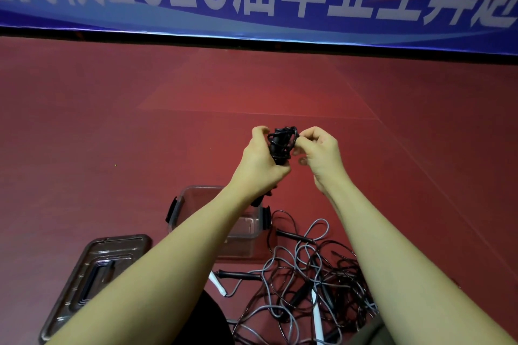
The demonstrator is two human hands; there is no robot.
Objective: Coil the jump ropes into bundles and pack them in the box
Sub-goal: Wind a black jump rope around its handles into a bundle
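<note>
Loose ropes (305,283) lay tangled on the floor (112,134) beside the clear box (179,204), its lid (92,274) alongside. Above, the left hand (260,159) gripped a black bundle (281,143); the right hand (319,151) pinched its cord.

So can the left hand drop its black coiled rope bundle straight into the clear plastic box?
Probably yes: the left hand holds the black coiled rope bundle above the clear plastic box, whose lid lies aside.
</note>
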